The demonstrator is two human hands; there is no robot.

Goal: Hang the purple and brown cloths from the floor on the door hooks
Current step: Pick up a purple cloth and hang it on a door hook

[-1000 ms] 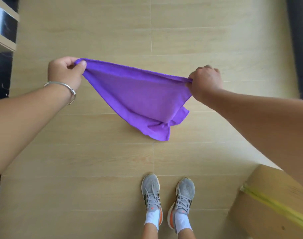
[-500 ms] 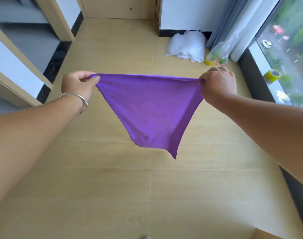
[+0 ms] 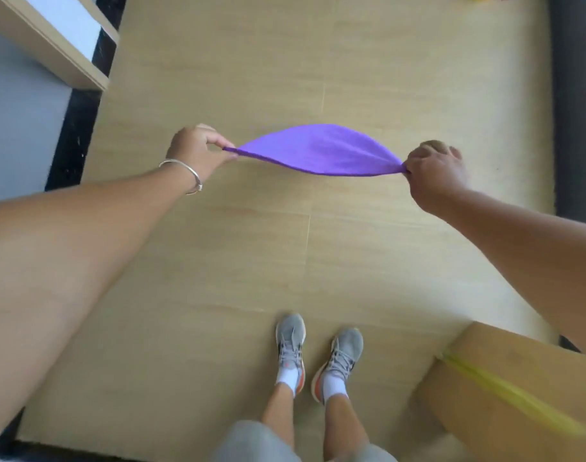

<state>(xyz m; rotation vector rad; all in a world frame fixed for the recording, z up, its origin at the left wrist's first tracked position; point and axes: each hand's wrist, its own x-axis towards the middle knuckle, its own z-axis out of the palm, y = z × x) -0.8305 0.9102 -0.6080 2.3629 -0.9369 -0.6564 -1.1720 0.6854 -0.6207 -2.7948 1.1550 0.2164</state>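
My view has dropped back to the floor (image 3: 251,248) since half a second ago, and the purple cloth (image 3: 318,151), which then hung as a deep triangle, now billows up in a shallow leaf shape. My left hand (image 3: 195,151) pinches one corner between thumb and fingers (image 3: 218,141); my right hand (image 3: 434,171) clenches the other. The soft, matte cloth spans between them in the air. Pale wood-grain planks lie below, with grey shoes (image 3: 318,351) and a cardboard box (image 3: 504,388).
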